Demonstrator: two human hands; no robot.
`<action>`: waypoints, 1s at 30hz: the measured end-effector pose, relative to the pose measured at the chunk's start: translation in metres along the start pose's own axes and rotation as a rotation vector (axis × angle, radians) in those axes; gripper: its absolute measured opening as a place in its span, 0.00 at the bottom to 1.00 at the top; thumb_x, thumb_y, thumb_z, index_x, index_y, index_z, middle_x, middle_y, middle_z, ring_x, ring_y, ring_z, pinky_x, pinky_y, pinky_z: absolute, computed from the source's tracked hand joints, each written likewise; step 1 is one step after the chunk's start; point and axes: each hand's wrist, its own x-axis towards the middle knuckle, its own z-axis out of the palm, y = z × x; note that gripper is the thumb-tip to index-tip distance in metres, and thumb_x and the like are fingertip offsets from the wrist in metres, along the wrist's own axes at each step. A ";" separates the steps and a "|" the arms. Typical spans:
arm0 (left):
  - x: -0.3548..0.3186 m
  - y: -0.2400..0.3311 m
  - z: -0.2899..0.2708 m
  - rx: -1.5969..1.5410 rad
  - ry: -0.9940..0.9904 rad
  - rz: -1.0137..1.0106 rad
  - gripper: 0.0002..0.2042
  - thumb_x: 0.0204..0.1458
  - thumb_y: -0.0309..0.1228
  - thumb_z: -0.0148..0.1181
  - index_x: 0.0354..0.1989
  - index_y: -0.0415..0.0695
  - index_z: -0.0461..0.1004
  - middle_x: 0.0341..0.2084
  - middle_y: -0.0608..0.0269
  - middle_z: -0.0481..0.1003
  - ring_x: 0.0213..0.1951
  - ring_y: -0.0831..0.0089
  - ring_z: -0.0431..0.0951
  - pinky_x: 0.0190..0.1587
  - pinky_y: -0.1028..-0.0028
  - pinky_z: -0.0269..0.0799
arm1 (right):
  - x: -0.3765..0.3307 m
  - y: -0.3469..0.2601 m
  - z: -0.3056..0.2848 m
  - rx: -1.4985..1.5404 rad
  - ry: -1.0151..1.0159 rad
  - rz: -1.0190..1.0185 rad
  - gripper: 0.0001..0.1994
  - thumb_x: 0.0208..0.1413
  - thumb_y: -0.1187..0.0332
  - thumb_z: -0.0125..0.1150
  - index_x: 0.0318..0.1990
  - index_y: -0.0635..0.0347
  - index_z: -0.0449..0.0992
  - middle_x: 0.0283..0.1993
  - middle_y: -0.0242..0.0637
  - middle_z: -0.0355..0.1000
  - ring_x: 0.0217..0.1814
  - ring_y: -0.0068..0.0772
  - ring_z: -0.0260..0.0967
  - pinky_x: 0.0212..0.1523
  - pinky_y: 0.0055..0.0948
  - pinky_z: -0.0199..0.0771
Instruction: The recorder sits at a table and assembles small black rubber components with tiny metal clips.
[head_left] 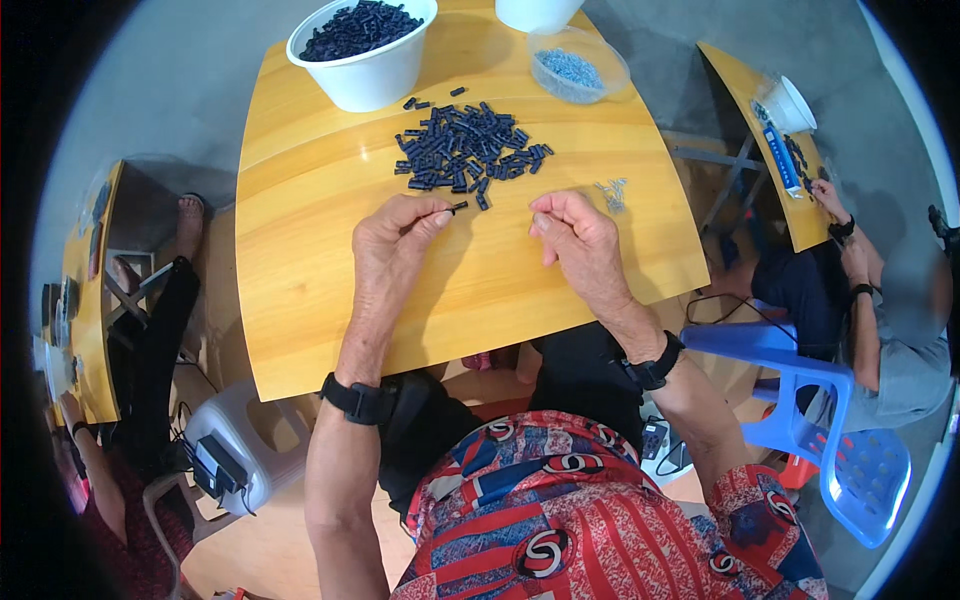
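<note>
My left hand point(395, 240) pinches a small dark plastic piece point(457, 207) between thumb and forefinger, just below a loose pile of several similar dark pieces point(465, 148) on the yellow wooden table point(300, 250). My right hand point(578, 245) hovers to the right with fingers curled; whether it holds anything I cannot tell. A few tiny pale metal parts point(612, 190) lie on the table just right of that hand. Both wrists wear black bands.
A white bowl point(362, 50) full of dark pieces stands at the table's far left. A clear bowl point(578, 66) of small bluish parts sits at the far right. A blue plastic chair point(830, 430) is at my right. Other people work at neighbouring tables.
</note>
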 end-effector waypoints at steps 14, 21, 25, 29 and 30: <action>-0.011 0.016 0.000 -0.352 -0.147 -0.182 0.09 0.54 0.28 0.61 0.41 0.38 0.79 0.28 0.65 0.78 0.29 0.80 0.74 0.36 0.79 0.72 | -0.004 0.002 -0.007 0.020 -0.071 -0.071 0.06 0.61 0.72 0.53 0.40 0.65 0.74 0.29 0.32 0.73 0.22 0.15 0.65 0.24 0.16 0.65; -0.022 0.024 0.026 -0.521 -0.218 -0.295 0.09 0.55 0.26 0.59 0.42 0.37 0.77 0.30 0.61 0.78 0.30 0.77 0.75 0.34 0.78 0.72 | -0.004 0.000 -0.009 0.152 -0.096 -0.015 0.06 0.61 0.73 0.53 0.40 0.66 0.74 0.31 0.33 0.74 0.24 0.18 0.68 0.27 0.16 0.68; -0.020 0.023 0.034 -0.484 -0.237 -0.301 0.08 0.55 0.25 0.58 0.42 0.36 0.77 0.29 0.60 0.78 0.30 0.77 0.76 0.33 0.78 0.73 | -0.003 0.000 -0.009 0.238 -0.083 0.027 0.06 0.61 0.73 0.53 0.41 0.66 0.73 0.32 0.34 0.74 0.25 0.19 0.70 0.28 0.17 0.69; -0.016 0.023 0.041 -0.505 -0.239 -0.277 0.08 0.55 0.25 0.59 0.41 0.37 0.78 0.29 0.61 0.78 0.29 0.78 0.75 0.33 0.79 0.73 | -0.003 0.002 -0.011 0.211 -0.069 0.032 0.06 0.61 0.73 0.52 0.41 0.65 0.73 0.33 0.34 0.74 0.26 0.19 0.70 0.28 0.16 0.68; -0.015 0.024 0.046 -0.456 -0.240 -0.286 0.08 0.55 0.25 0.59 0.40 0.36 0.78 0.29 0.62 0.78 0.28 0.79 0.75 0.33 0.79 0.72 | -0.002 0.003 -0.011 0.210 -0.070 0.032 0.06 0.61 0.73 0.52 0.41 0.65 0.73 0.33 0.34 0.74 0.26 0.19 0.70 0.28 0.16 0.68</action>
